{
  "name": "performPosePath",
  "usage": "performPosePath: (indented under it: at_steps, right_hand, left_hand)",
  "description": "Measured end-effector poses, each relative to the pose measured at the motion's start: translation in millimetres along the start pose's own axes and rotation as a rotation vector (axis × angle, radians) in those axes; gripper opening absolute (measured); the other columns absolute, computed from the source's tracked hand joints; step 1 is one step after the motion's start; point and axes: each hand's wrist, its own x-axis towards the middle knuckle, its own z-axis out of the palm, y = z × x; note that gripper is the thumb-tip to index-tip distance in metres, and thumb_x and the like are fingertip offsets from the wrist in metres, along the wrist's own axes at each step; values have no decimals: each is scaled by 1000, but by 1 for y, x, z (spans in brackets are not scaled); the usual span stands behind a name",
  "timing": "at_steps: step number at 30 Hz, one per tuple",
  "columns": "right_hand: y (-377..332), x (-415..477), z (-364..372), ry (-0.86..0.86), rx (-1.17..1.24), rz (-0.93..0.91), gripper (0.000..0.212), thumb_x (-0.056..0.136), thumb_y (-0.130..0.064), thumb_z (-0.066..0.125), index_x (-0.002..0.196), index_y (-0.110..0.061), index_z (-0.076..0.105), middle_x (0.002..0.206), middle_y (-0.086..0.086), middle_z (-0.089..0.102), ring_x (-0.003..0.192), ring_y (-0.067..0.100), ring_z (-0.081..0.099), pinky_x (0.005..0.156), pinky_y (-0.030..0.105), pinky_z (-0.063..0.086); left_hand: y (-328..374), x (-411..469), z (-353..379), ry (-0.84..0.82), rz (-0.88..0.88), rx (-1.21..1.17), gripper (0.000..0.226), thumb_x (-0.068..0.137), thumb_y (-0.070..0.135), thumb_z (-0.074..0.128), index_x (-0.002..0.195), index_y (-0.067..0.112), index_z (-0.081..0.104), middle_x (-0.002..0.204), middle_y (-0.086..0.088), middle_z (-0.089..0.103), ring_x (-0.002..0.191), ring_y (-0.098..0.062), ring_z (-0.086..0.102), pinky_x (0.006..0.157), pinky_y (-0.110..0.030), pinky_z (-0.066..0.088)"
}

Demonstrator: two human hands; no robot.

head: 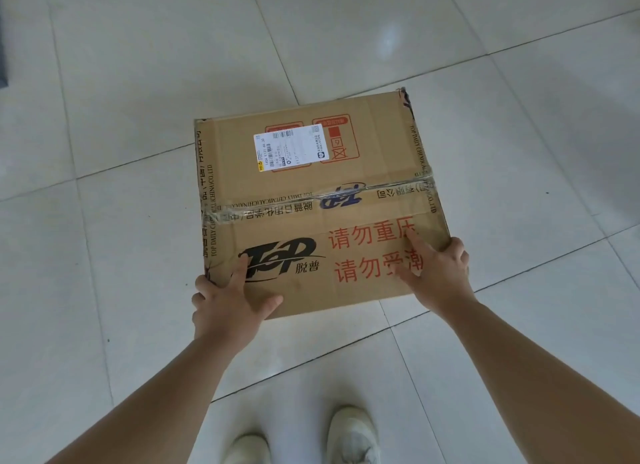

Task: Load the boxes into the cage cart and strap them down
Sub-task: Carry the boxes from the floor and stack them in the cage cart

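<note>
A brown cardboard box, taped shut along its middle seam, fills the centre of the view above the tiled floor. It carries a white shipping label, a black "TOP" logo and red printed characters. My left hand grips its near left corner, thumb on the top face and fingers wrapped round the edge. At the near right corner my right hand holds the box, fingers spread across the top face. Whether the box rests on the floor or is lifted, I cannot tell. No cage cart or strap is in view.
Pale square floor tiles with dark grout lines spread all around the box. My two light shoes stand at the bottom edge. A dark object shows at the far left edge.
</note>
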Motion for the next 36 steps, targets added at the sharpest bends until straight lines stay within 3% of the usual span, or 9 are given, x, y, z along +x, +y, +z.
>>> performPosePath:
  at_steps: [7, 15, 27, 36]
  right_hand:
    - [-31, -34, -32, 103, 81, 18, 78, 77, -61, 61, 144, -35, 33, 134, 15, 22, 124, 39, 24, 108, 53, 24]
    - [-98, -114, -123, 107, 46, -65, 73, 75, -64, 61, 139, -34, 41, 127, 13, 29, 120, 38, 29, 106, 51, 26]
    - [-244, -268, -304, 157, -8, -436, 75, 74, -69, 55, 140, -38, 39, 129, 14, 28, 121, 37, 28, 107, 52, 25]
    - [-340, -430, -385, 149, -4, -775, 75, 72, -71, 57, 139, -40, 41, 128, 12, 28, 122, 36, 28, 108, 49, 26]
  left_hand:
    - [-5, -26, -56, 41, -31, -113, 94, 68, 75, 59, 147, 45, 16, 136, -15, 19, 122, -37, 28, 105, -51, 34]
    - [-35, -120, -161, 76, -97, -154, 89, 67, 77, 57, 144, 46, 25, 137, -16, 23, 123, -39, 31, 108, -49, 30]
    - [-91, -324, -358, 339, -270, -392, 88, 66, 75, 61, 143, 50, 27, 137, -14, 23, 125, -37, 29, 111, -48, 25]
    - [-158, -522, -436, 575, -512, -505, 85, 62, 80, 58, 138, 52, 31, 133, -15, 32, 121, -39, 36, 105, -46, 32]
